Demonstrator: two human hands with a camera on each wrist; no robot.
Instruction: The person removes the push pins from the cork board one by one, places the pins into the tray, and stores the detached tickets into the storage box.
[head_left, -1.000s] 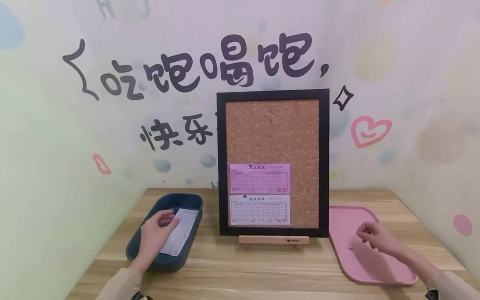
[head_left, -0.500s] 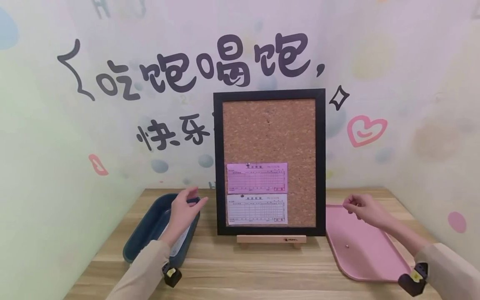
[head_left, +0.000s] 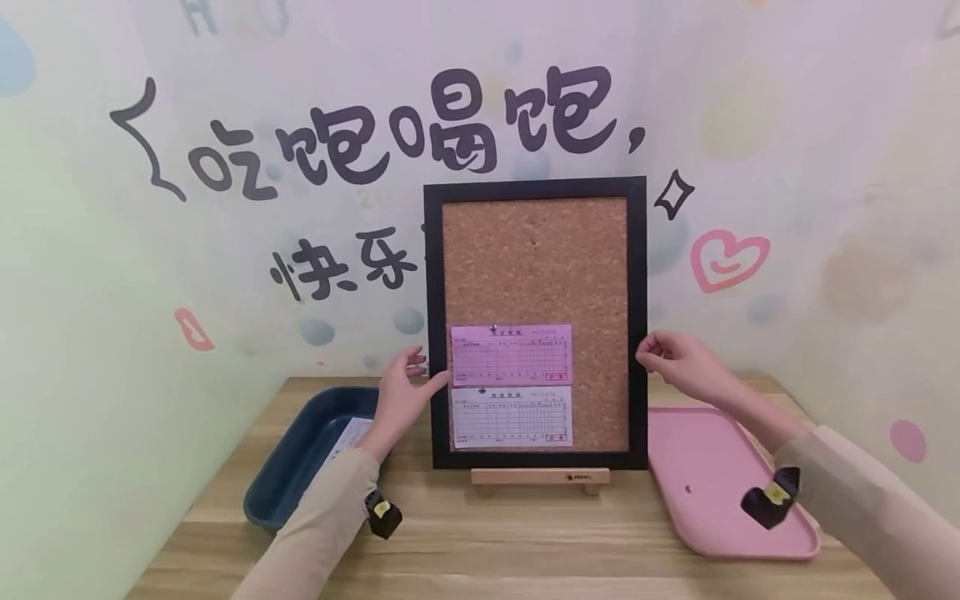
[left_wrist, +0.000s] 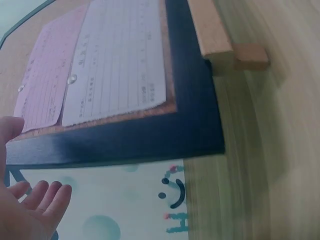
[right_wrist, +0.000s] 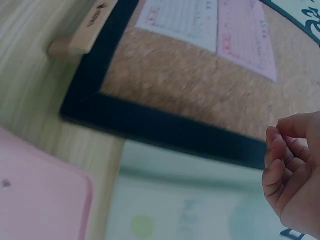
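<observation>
A black-framed cork board stands upright on a small wooden easel. Pinned low on its left are a pink form and a white form, each with a small pin at its top. My left hand is at the frame's left edge, its thumb in front and its fingers relaxed and apart, holding nothing. At the right edge is my right hand. In the right wrist view its fingers are curled with thumb and index tips together; nothing shows between them. Whether it touches the frame I cannot tell.
A dark blue bin with a white paper slip inside stands on the left. On the right lies a pink tray bearing a small pin. The wooden table ends at a patterned wall behind the board.
My left hand has left the bin and moved right to the frame's left edge. The right hand has risen from over the tray and moved left to the frame's right edge.
</observation>
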